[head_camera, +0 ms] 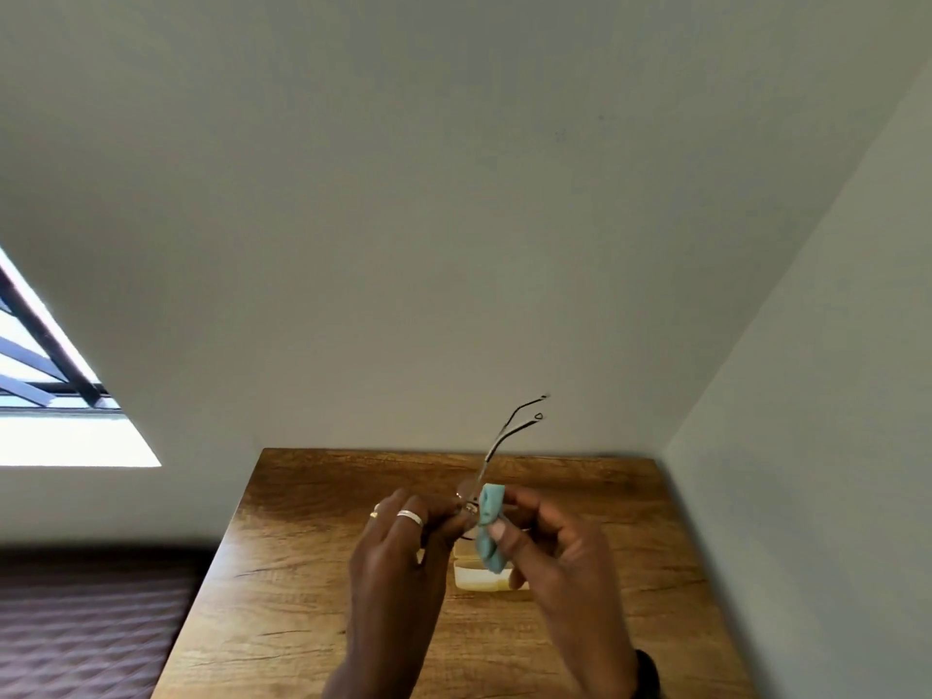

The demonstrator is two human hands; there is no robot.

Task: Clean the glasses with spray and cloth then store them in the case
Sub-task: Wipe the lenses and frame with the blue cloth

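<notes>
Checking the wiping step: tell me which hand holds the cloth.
The right hand; its grip pinches the blue cloth. The ringed left hand holds the glasses.

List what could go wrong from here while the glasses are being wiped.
The left hand pinches the glasses only at the frame front, so pressure from the cloth in the right hand might bend it. The thin arms stick up unsupported and could snag. If dropped, the glasses may hit the table or the case.
</notes>
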